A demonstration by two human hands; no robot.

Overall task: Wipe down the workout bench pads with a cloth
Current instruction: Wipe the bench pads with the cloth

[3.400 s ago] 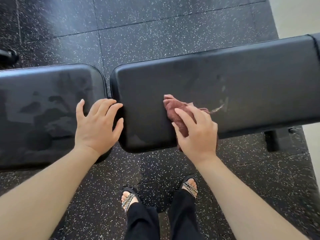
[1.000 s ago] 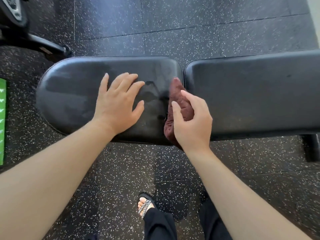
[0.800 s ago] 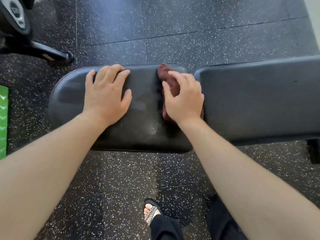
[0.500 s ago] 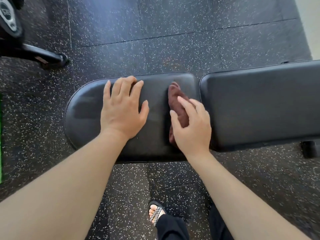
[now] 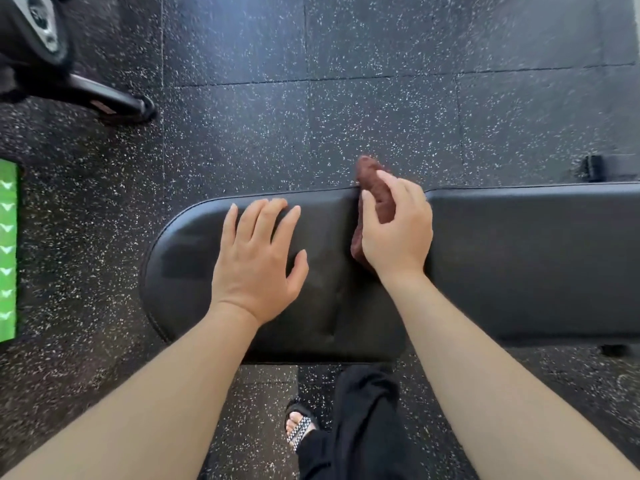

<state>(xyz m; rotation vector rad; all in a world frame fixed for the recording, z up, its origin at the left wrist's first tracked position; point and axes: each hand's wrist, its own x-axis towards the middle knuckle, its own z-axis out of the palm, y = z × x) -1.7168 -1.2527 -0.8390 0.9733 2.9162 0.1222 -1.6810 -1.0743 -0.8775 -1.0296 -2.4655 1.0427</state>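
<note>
A black rounded seat pad [image 5: 187,271] lies on the left, and a longer black back pad [image 5: 526,258] joins it on the right. My right hand [image 5: 398,233] presses a dark red cloth [image 5: 375,188] onto the seat pad, close to the gap between the two pads. The cloth's far end sticks out past the pad's far edge. My left hand [image 5: 258,261] lies flat on the seat pad with fingers spread, holding nothing.
Black speckled rubber floor tiles [image 5: 381,116] surround the bench. A black machine base and foot [image 5: 104,98] stand at the far left. A green strip [image 5: 7,251] runs along the left edge. My sandalled foot [image 5: 299,424] and black trouser leg are below the bench.
My right hand has pushed the cloth away from me across the seat pad, its tip now past the far edge. My left hand stays flat on the pad. The view shifted.
</note>
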